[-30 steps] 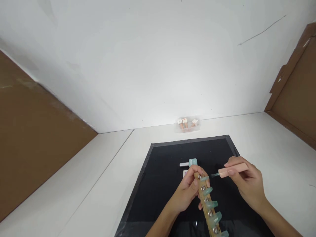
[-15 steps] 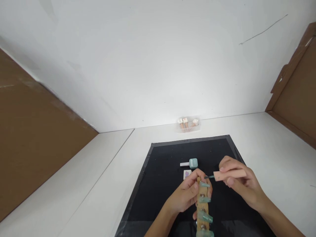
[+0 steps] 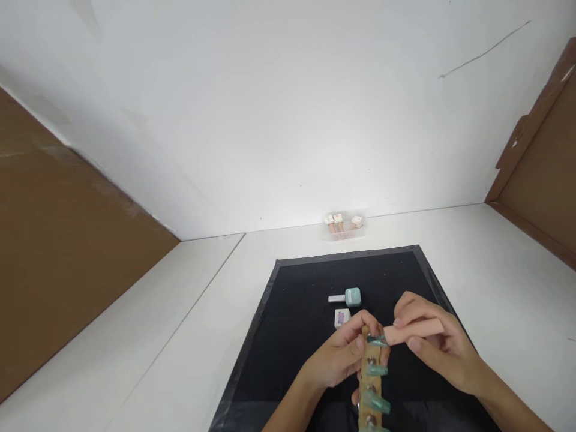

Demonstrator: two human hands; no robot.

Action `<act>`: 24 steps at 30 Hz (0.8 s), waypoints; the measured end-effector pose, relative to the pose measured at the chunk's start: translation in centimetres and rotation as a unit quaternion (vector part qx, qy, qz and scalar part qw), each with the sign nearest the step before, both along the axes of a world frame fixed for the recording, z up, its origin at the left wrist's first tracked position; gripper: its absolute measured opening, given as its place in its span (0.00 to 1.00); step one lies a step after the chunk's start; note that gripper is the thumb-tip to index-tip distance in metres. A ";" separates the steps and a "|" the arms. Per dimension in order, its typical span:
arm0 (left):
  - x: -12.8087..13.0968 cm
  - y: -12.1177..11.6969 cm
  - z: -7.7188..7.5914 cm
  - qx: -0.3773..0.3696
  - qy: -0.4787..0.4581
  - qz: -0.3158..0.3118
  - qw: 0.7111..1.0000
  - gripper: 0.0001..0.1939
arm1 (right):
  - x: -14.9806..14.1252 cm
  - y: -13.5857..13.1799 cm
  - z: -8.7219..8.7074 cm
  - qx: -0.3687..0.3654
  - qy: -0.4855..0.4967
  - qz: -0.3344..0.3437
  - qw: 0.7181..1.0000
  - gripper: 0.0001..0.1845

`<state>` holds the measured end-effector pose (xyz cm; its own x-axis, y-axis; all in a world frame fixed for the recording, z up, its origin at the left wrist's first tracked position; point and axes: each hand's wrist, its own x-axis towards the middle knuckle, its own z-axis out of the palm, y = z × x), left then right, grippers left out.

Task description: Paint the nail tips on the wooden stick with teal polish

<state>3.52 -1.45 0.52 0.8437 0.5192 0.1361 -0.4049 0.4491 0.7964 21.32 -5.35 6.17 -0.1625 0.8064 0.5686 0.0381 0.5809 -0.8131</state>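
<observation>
My left hand [image 3: 335, 361] is closed around the upper end of a tan nail display strip [image 3: 365, 387]. Several green false nails [image 3: 378, 404] stick out from it along a row of round metal studs. A nail polish brush [image 3: 416, 331] with a pink handle is pinched in my right hand [image 3: 445, 351]. Its bristles meet the topmost false nail, though the exact contact is hard to make out. Just beyond my left hand lie a teal nail polish bottle [image 3: 353, 297] with a silvery cap and a white square bottle [image 3: 342, 317] bearing a purple print.
Beneath the hands lies a black mat [image 3: 310, 288] on a white table [image 3: 189, 324]. Against the white wall [image 3: 288, 120] stands a clear container [image 3: 346, 234] with 3 pink-and-white bottles. Brown boards [image 3: 67, 252] flank the table on both sides.
The brush moved left and slightly down onto the topmost false nail. My left hand turned the strip more upright and shifted slightly, uncovering the white bottle beside it.
</observation>
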 end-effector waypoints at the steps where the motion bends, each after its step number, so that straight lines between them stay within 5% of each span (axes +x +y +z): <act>1: 0.0 0.0 -0.1 0.001 -0.005 0.001 1.000 0.19 | 0.0 0.0 -0.1 0.001 0.001 0.001 1.000 0.08; 24: -0.2 0.2 -0.3 0.035 -0.060 -0.014 0.997 0.15 | 0.5 0.3 -1.8 -0.003 0.066 -0.018 0.998 0.11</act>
<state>3.31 -1.29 0.21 0.8332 0.4810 0.2727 -0.4878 0.4072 0.7722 21.80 -5.08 4.41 -0.0568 0.8139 0.5783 -0.0484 0.5763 -0.8158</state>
